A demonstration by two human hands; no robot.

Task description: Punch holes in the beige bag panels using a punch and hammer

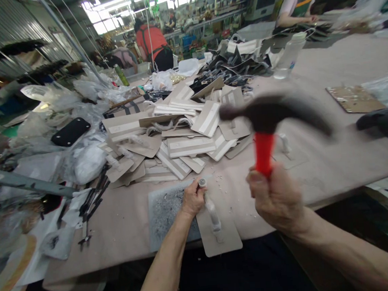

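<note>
Clenching the red-handled hammer (264,150), your right hand (280,199) lies right of the round-topped piece (202,182) pinched by your left hand (192,199).

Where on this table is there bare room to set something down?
The tabletop shows bare patches between the black strips and grey slab, and, larger, between the clear bottle and brown board. It is crowded at the panel pile and the plastic bags; the hammer blocks some view.
</note>
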